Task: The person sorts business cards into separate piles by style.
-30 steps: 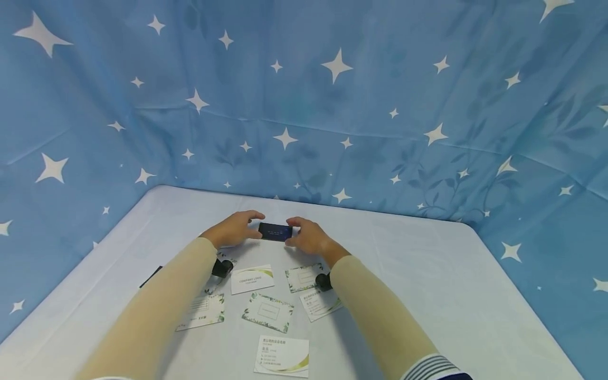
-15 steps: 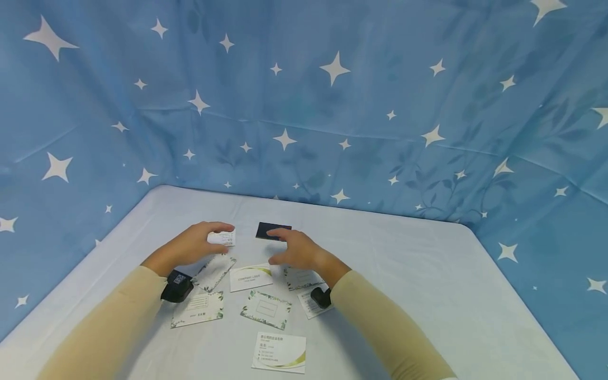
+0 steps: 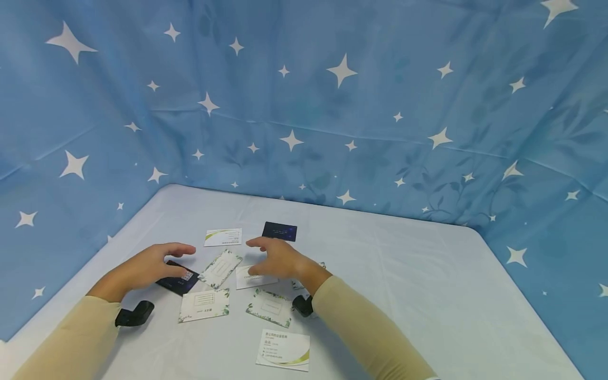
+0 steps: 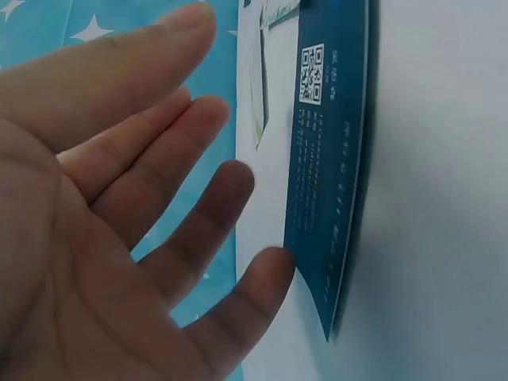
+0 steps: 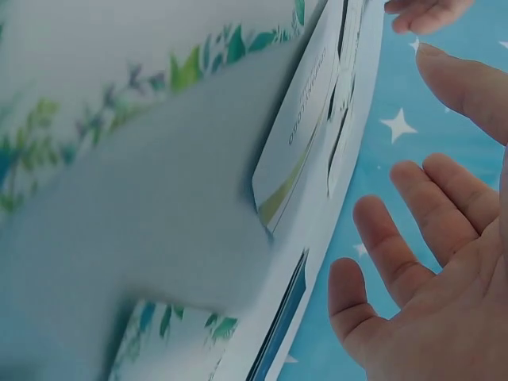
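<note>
My left hand (image 3: pixel 147 269) hovers by a dark card with a QR code (image 3: pixel 176 285) at the left of the group. In the left wrist view the fingers (image 4: pixel 266 274) are spread and loosely bent beside that dark card (image 4: pixel 325 159), gripping nothing. My right hand (image 3: pixel 280 258) hovers over the white "COMPANY LOGO" card (image 3: pixel 254 279), partly covering it, its fingers apart and holding nothing. Beyond it lies another dark card (image 3: pixel 280 231). A white and gold card (image 3: pixel 223 237) and a leaf-bordered card (image 3: pixel 220 268) lie between the hands.
More cards lie nearer on the white table (image 3: pixel 404 295): a leaf-edged one with text (image 3: pixel 204 305), another leaf-edged one (image 3: pixel 269 307) and a gold-striped one (image 3: pixel 283 350). My right arm partly hides others. A blue star-patterned curtain (image 3: pixel 304 105) stands behind the table.
Both hands have left the dark card at the back, which stays on the table. The left hand has moved left and nearer, to the other dark card; the right hand has moved left and nearer.
</note>
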Available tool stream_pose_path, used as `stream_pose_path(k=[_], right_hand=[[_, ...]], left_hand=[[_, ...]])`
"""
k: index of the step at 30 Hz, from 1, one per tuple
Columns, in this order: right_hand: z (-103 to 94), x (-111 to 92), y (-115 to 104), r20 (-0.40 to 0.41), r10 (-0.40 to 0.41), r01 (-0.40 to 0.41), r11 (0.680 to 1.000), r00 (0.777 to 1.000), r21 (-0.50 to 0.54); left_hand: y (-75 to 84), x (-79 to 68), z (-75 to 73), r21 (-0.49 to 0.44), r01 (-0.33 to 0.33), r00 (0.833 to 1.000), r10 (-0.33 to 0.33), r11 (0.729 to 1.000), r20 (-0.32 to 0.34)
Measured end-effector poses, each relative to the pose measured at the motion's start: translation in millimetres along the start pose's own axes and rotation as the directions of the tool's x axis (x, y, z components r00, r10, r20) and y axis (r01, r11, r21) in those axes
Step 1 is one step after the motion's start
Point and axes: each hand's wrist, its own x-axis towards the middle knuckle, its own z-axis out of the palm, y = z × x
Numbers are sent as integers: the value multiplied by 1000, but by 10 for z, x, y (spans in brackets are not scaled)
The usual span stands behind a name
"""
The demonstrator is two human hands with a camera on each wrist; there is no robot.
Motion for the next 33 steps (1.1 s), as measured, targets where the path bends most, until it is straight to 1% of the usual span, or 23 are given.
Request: stream_pose_path(k=[3,8,15,19,21,24,28,33], right_hand=[[34,7,-36,3,-1,1,1000,1000,0],[53,-2,-69,18,-6,6,1000,1000,7],[100,-11,-95,23,-37,37,999,999,-24],[161,14,-138,28,-60,60,998,998,-26],[213,37,-181,31,-71,72,997,997,-34],[292,68,-257,42,-79,80,996,996,-42],[367,93,-334,53,-61,64,997,997,-53],[396,99,-379,47,-27,30,997,999,-75]], left_hand=[[-72,-63,-12,-22,-21,1000,21,1000,19],[-121,-79,10,-59,-62,995,66,996,69],[-117,-57,58,-81,-71,995,77,994,70],[-119,-84,27,-53,-59,997,61,997,47],[-142,-110,2,-23,-59,997,60,998,41],[-198,-143,-28,17,-58,997,57,998,57],[-254,-163,-36,28,-46,996,43,999,75],[-286,-161,-20,40,-26,999,24,999,37]])
